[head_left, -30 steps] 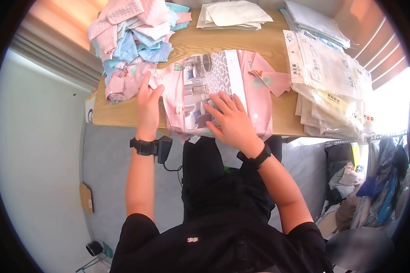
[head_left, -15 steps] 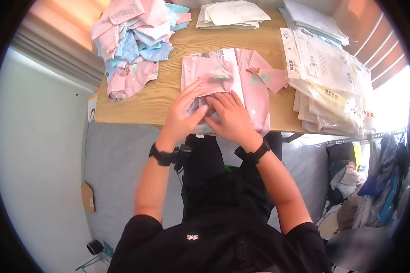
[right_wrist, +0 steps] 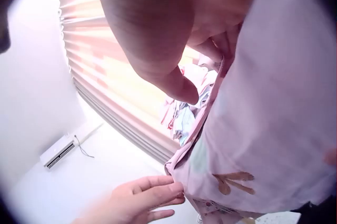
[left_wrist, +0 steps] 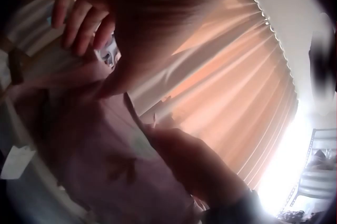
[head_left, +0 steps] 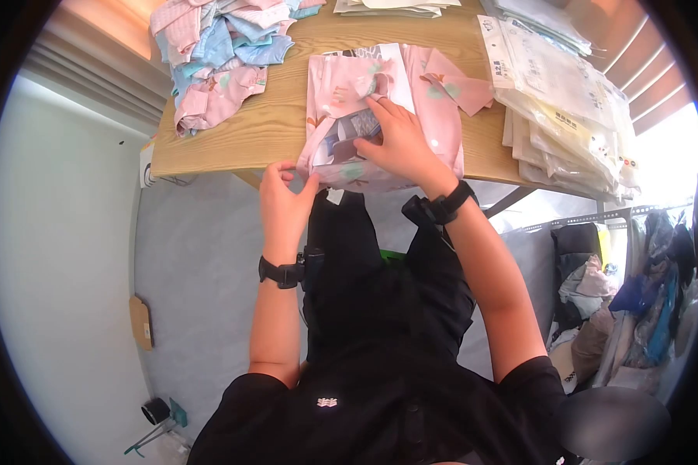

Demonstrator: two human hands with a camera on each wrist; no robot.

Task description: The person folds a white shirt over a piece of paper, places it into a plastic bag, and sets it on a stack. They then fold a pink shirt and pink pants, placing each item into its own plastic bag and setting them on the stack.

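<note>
In the head view, the pink garment (head_left: 340, 87) lay at the upper centre of the frame, on the near edge of a wooden table (head_left: 283, 101). A printed sheet (head_left: 347, 136) showed between its folds. The left hand (head_left: 285, 200), left of centre, pinched the garment's near left corner between thumb and fingers. The right hand (head_left: 405, 143) rested over the sheet and folded fabric, its fingers extended and its thumb held apart. A heap of clothes (head_left: 240, 35) sat at the upper left, and packaging bags (head_left: 566, 101) were stacked at the upper right.

In the left wrist view, the left hand crossed the top, dark and close; the garment filled the lower left, with a white tag (left_wrist: 18, 162) near the left edge. A curtain (left_wrist: 231, 103) hung at centre right.

In the right wrist view, the right hand came down from the top, its thumb apart from fingers that touched the fabric's edge. The garment took up the right side; at the lower left, the left hand's fingertips gripped its corner.
</note>
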